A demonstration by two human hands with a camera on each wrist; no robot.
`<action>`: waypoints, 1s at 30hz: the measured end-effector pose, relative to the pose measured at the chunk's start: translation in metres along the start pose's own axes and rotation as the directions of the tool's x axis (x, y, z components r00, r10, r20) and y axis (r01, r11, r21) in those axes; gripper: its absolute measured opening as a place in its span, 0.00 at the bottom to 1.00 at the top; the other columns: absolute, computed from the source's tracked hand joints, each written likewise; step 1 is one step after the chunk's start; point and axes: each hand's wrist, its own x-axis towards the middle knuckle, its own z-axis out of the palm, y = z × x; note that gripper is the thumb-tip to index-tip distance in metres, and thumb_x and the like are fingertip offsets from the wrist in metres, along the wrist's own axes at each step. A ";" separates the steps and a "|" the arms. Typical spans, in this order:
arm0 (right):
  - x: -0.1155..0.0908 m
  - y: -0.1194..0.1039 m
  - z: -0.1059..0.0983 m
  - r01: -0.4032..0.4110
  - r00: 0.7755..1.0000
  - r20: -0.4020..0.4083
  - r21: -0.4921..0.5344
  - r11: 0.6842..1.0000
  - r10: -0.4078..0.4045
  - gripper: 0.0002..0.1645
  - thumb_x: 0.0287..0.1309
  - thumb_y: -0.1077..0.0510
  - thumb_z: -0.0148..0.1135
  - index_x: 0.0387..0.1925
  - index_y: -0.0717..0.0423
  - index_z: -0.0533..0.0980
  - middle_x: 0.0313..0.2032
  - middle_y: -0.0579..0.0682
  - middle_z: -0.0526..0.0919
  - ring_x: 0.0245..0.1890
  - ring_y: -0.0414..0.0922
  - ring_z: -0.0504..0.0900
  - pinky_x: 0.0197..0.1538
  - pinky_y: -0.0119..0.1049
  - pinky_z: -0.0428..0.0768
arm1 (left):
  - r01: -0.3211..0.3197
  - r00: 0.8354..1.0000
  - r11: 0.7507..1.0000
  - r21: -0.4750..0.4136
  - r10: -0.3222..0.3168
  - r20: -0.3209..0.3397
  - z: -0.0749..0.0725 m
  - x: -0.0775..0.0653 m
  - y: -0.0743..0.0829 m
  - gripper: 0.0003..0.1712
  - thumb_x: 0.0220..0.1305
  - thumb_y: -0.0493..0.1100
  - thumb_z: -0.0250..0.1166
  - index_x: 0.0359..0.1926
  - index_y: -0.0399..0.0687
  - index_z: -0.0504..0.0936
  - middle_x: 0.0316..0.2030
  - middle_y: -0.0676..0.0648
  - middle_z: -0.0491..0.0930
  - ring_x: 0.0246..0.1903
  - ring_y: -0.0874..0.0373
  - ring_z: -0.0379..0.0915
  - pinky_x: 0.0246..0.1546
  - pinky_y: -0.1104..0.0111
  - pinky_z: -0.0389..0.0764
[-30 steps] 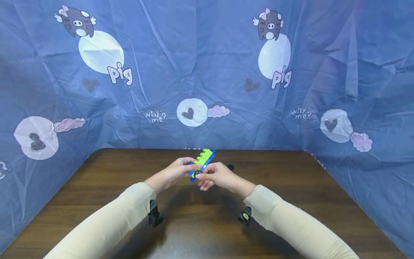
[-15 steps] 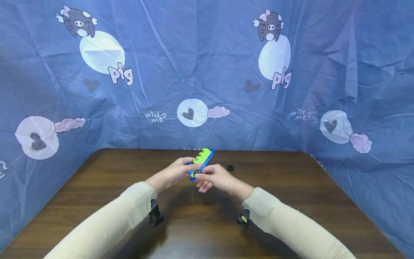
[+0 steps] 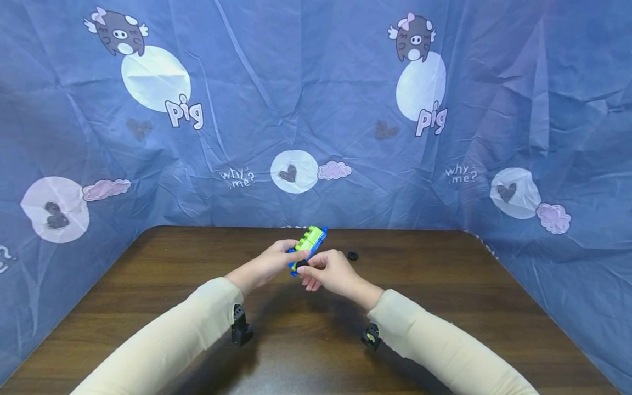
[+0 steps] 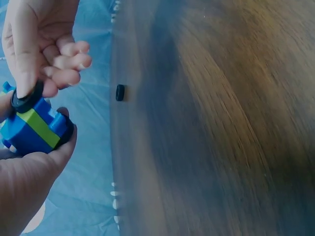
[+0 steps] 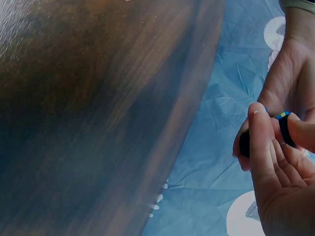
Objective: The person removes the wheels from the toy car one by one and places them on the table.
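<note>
My left hand (image 3: 269,262) grips a small toy car (image 3: 311,240) built of lime-green and blue bricks, held tilted above the table. Green studs face up and left in the head view. Thumb and index finger of my right hand (image 3: 340,271) pinch a black wheel (image 4: 25,102) against the car's near side; whether it is seated there cannot be seen. The other right fingers are loosely bent. In the right wrist view a second black wheel (image 5: 244,143) shows on the car's other side, partly hidden behind the right fingers.
A loose black wheel (image 3: 353,256) lies on the brown wooden table (image 3: 306,351), beyond the right hand. Blue printed cloth (image 3: 345,203) hangs behind the table and along both sides. Small black devices are strapped at both wrists.
The right wrist has shifted slightly left, and the loose wheel on the table now shows fully. Both hands keep their hold on car and wheel, with the wheel's angle slightly changed.
</note>
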 end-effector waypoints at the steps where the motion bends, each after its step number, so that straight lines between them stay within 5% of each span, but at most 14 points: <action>1: 0.000 -0.001 0.000 0.007 1.000 -0.015 -0.018 1.000 -0.008 0.14 0.61 0.60 0.64 0.28 0.70 0.82 0.23 0.62 0.85 0.20 0.48 0.85 0.30 0.49 0.84 | 0.003 1.000 1.000 0.003 -0.003 -0.008 0.001 0.000 0.000 0.22 0.71 0.41 0.55 0.56 0.26 0.71 0.40 0.44 0.79 0.37 0.60 0.75 0.44 0.70 0.76; 15: -0.005 -0.007 0.005 0.058 0.992 -0.098 -0.239 0.969 -0.083 0.11 0.58 0.60 0.66 0.27 0.65 0.84 0.19 0.54 0.85 0.17 0.40 0.82 0.24 0.34 0.82 | 0.063 0.996 0.998 -0.004 -0.063 -0.057 0.005 0.002 0.004 0.20 0.71 0.41 0.55 0.53 0.25 0.72 0.38 0.44 0.78 0.38 0.57 0.73 0.45 0.67 0.74; 19: -0.003 -0.008 0.004 0.028 0.997 -0.066 -0.142 0.990 -0.037 0.12 0.58 0.59 0.66 0.30 0.68 0.83 0.21 0.57 0.85 0.19 0.44 0.84 0.28 0.41 0.84 | 0.077 0.995 0.996 -0.034 -0.079 -0.058 0.003 0.002 0.002 0.21 0.72 0.41 0.55 0.55 0.25 0.71 0.40 0.44 0.78 0.39 0.57 0.73 0.48 0.66 0.73; 23: -0.002 -0.006 0.003 -0.037 0.996 -0.074 0.045 0.998 0.040 0.12 0.57 0.61 0.68 0.31 0.70 0.82 0.26 0.65 0.85 0.22 0.49 0.86 0.31 0.44 0.85 | 0.026 0.999 0.999 -0.030 -0.027 -0.042 0.000 0.003 0.001 0.21 0.71 0.40 0.55 0.55 0.23 0.71 0.39 0.44 0.79 0.39 0.58 0.74 0.50 0.65 0.73; 30: -0.002 -0.005 0.004 -0.066 0.983 -0.142 0.317 0.946 0.116 0.11 0.53 0.70 0.67 0.37 0.75 0.75 0.30 0.70 0.84 0.22 0.44 0.86 0.32 0.39 0.85 | 0.010 0.999 0.999 -0.036 -0.012 -0.045 0.000 0.003 0.002 0.22 0.70 0.40 0.55 0.55 0.23 0.70 0.39 0.46 0.78 0.41 0.59 0.73 0.55 0.61 0.71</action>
